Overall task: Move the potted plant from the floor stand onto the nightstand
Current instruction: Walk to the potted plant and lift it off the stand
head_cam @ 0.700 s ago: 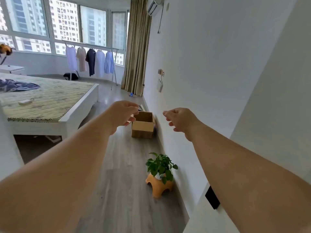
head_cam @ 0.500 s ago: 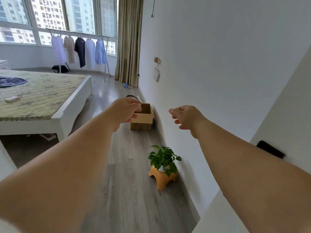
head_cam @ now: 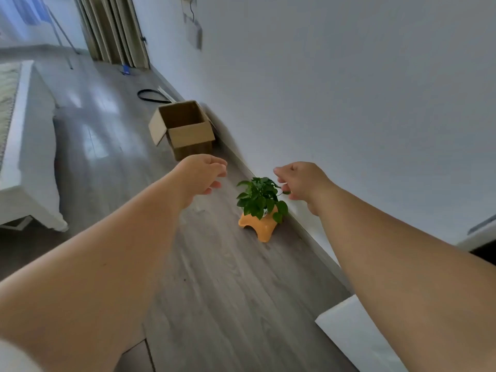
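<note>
A small green-leaved potted plant point(head_cam: 259, 197) sits on a low orange floor stand point(head_cam: 258, 225) against the white wall's skirting. Its pot is mostly hidden by leaves. My left hand point(head_cam: 201, 175) hovers to the left of the plant with loosely curled fingers, holding nothing. My right hand point(head_cam: 301, 181) hangs at the plant's right, fingertips at the outer leaves, also empty. A white flat surface point(head_cam: 357, 335) at the lower right, partly behind my right arm, may be the nightstand top.
An open cardboard box point(head_cam: 183, 128) stands on the grey wood floor further along the wall. A black cable loop point(head_cam: 151, 95) lies beyond it. A white bed frame point(head_cam: 25, 167) runs along the left. Curtains point(head_cam: 112, 30) hang at the back.
The view has tilted down and moved closer to the plant. Both hands have come down from above the box to either side of the plant.
</note>
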The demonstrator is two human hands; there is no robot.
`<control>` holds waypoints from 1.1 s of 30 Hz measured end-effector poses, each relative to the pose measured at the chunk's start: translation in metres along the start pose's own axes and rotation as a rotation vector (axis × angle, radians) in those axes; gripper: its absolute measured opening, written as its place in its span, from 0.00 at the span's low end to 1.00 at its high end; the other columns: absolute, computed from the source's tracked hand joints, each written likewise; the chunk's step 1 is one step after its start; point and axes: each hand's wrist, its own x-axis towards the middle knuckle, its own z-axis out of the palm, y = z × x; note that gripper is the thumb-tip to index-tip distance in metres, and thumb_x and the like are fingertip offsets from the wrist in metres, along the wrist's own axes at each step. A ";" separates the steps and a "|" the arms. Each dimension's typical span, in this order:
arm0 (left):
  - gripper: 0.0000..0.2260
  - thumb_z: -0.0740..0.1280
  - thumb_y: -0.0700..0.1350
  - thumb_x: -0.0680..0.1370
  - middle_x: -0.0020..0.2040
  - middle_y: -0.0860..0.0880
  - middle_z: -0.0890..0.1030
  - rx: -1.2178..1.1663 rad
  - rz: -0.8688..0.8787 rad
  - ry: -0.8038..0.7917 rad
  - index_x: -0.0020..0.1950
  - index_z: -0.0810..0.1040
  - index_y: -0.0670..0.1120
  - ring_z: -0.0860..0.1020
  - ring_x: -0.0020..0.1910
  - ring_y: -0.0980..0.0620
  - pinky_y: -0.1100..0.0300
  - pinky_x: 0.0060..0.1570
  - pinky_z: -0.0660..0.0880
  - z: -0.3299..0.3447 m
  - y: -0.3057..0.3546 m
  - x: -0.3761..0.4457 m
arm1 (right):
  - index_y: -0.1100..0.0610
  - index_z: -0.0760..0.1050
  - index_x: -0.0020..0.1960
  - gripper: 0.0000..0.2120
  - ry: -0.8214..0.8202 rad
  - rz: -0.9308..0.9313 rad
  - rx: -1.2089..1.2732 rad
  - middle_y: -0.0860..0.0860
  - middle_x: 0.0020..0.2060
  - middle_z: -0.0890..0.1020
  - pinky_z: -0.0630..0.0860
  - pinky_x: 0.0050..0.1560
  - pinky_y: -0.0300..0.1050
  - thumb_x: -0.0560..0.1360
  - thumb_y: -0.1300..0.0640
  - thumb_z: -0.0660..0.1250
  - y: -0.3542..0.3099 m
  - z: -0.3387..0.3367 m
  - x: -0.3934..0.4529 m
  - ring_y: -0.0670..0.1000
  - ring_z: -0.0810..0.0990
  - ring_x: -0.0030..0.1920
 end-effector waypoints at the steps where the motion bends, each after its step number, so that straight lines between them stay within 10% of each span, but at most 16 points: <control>1: 0.06 0.62 0.44 0.81 0.51 0.52 0.81 0.016 -0.015 -0.033 0.53 0.76 0.54 0.81 0.50 0.53 0.57 0.51 0.78 0.008 -0.006 0.012 | 0.69 0.76 0.56 0.23 0.006 0.031 -0.003 0.62 0.47 0.81 0.78 0.58 0.63 0.74 0.48 0.64 0.008 0.004 0.008 0.54 0.77 0.45; 7: 0.07 0.62 0.44 0.79 0.50 0.53 0.82 0.077 -0.109 -0.181 0.51 0.78 0.55 0.81 0.48 0.53 0.59 0.48 0.79 0.070 -0.038 0.084 | 0.72 0.75 0.52 0.22 0.012 0.192 0.066 0.55 0.41 0.73 0.72 0.43 0.49 0.75 0.51 0.64 0.069 0.015 0.069 0.53 0.72 0.40; 12: 0.10 0.63 0.44 0.79 0.53 0.51 0.82 0.113 -0.184 -0.252 0.44 0.76 0.59 0.81 0.48 0.54 0.60 0.46 0.78 0.122 -0.058 0.154 | 0.71 0.74 0.56 0.21 0.000 0.275 0.085 0.66 0.45 0.79 0.76 0.59 0.65 0.74 0.53 0.62 0.129 0.020 0.138 0.62 0.78 0.44; 16: 0.09 0.63 0.44 0.80 0.53 0.52 0.82 0.121 -0.249 -0.274 0.45 0.76 0.59 0.81 0.49 0.54 0.59 0.48 0.78 0.166 -0.090 0.222 | 0.59 0.79 0.42 0.12 -0.020 0.314 0.074 0.55 0.45 0.80 0.76 0.59 0.61 0.74 0.51 0.63 0.180 0.034 0.205 0.60 0.79 0.54; 26: 0.05 0.65 0.47 0.79 0.58 0.47 0.81 0.090 -0.402 -0.353 0.51 0.77 0.56 0.80 0.57 0.49 0.49 0.63 0.76 0.255 -0.261 0.341 | 0.51 0.76 0.39 0.10 -0.054 0.366 0.055 0.45 0.34 0.76 0.69 0.34 0.40 0.76 0.52 0.60 0.338 0.139 0.306 0.47 0.73 0.36; 33: 0.18 0.65 0.48 0.78 0.62 0.56 0.77 0.103 -0.325 -0.366 0.68 0.74 0.54 0.75 0.64 0.50 0.49 0.67 0.71 0.303 -0.382 0.408 | 0.52 0.77 0.58 0.13 0.025 0.404 0.103 0.49 0.49 0.79 0.74 0.48 0.45 0.76 0.51 0.62 0.444 0.222 0.361 0.51 0.78 0.49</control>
